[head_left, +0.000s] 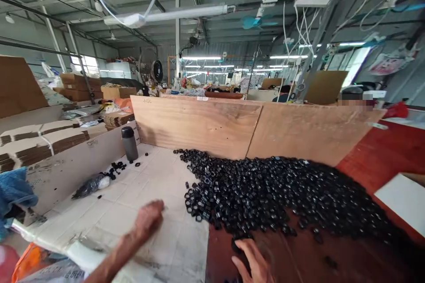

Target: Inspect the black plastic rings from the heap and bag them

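A large heap of small black rings (282,194) covers the table from the middle to the right, against a plywood wall (199,119). My left hand (149,220) hovers over the pale table sheet (133,203) just left of the heap. It is seen from behind, and its fingers are curled under or hidden. My right hand (254,261) lies low at the bottom edge on the red-brown surface (381,159). Its fingers are stretched flat beside a few loose rings at the heap's near edge, a little smeared by motion.
A dark grey bottle (129,143) stands at the back left, near scattered rings and a dark plastic bag (89,185). Cardboard walls and stacks (43,141) line the left side, with a blue cloth (15,190). A white board (401,199) lies at the right. Another person sits behind the plywood.
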A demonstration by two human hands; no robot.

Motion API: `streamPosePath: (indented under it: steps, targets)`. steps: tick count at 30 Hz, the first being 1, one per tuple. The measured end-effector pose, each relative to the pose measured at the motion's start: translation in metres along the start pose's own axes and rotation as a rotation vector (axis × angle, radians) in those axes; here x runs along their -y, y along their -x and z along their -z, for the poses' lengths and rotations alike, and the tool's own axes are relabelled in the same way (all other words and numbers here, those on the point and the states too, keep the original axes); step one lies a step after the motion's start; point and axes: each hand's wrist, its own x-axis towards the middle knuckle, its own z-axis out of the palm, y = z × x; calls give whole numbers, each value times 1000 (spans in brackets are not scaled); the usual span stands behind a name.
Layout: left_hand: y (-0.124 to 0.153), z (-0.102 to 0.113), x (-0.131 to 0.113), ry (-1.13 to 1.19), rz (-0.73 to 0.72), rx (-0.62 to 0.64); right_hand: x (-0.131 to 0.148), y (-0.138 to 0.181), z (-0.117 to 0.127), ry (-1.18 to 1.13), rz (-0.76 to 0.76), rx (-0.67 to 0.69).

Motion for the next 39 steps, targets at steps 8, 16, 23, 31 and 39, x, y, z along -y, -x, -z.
streamPosePath:
  steps: [8,16,23,31,39]
  targets:
    - [-12,3,-66,338,170,168,35,-23,34,-97,-164,175]
    - [45,-60,-184,698,195,355,41,-25,46,-290,-285,173]
    - [55,-68,-181,726,87,254,6,-15,37,-80,-589,-283]
    - [25,-84,-205,648,89,217,1,-19,29,-12,-401,-11]
    - [26,-74,-195,374,323,132,0,-10,32,8,-419,-18]
